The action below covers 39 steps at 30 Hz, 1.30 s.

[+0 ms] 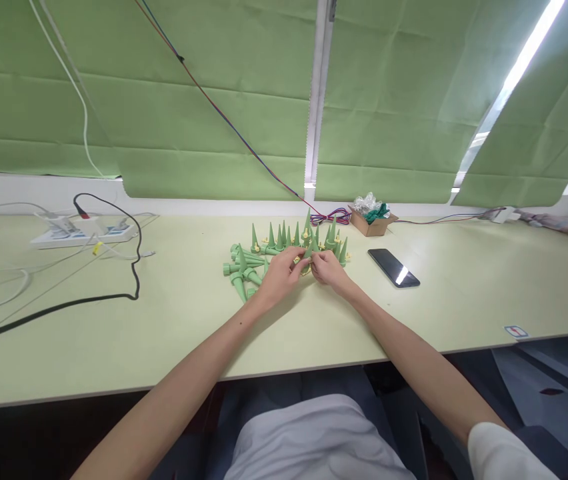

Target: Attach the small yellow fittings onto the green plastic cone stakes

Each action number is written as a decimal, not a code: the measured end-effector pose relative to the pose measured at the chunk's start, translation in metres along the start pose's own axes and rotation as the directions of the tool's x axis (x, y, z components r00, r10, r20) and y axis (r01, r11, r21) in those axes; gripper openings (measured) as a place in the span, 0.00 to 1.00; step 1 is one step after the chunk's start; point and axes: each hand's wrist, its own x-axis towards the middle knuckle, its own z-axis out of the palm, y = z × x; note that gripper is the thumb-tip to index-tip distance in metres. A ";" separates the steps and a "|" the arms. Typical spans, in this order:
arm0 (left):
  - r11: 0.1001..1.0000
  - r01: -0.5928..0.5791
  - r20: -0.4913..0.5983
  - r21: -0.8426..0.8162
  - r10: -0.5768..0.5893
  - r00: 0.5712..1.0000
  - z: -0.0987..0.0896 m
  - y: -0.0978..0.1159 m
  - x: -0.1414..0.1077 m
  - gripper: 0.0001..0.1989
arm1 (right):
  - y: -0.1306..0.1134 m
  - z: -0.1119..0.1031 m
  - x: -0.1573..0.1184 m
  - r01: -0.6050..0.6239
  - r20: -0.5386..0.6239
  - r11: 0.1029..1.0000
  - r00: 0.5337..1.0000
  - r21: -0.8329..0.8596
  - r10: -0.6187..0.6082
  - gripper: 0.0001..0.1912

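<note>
Several green cone-shaped pieces (pixel 271 235) stand upright in a cluster at the middle of the table, with small yellow parts among them. More green cones (pixel 238 283) lie on their sides left of the cluster. At the cluster's front edge, my left hand (pixel 284 270) is closed on a green cone (pixel 309 251) with its thumb and fingers. My right hand (pixel 329 268) meets it from the right, fingers pinched at the same cone's lower part. Whether a small yellow part is between the right fingertips is hidden.
A black phone (pixel 394 268) lies right of the hands. Behind it stands a small cardboard box (pixel 371 225) with plastic wrapping, beside coiled purple wires (pixel 331 217). A white power strip (pixel 84 233) and cables occupy the left. The table's front edge runs under both forearms.
</note>
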 end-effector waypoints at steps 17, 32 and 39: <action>0.827 0.333 0.132 -0.453 -0.307 0.942 -0.001 0.004 0.003 0.15 | 0.001 -0.001 -0.006 0.270 -0.081 0.911 0.948 -0.313 -0.309 0.28; 0.558 0.563 0.305 -0.610 -0.491 0.816 -0.005 0.007 0.006 0.16 | -0.002 -0.001 -0.011 0.368 0.011 0.840 0.918 -0.399 -0.397 0.25; 0.564 0.576 0.288 -0.593 -0.519 0.805 -0.004 0.000 0.005 0.15 | -0.001 0.001 -0.013 0.410 0.054 0.771 0.895 -0.487 -0.442 0.22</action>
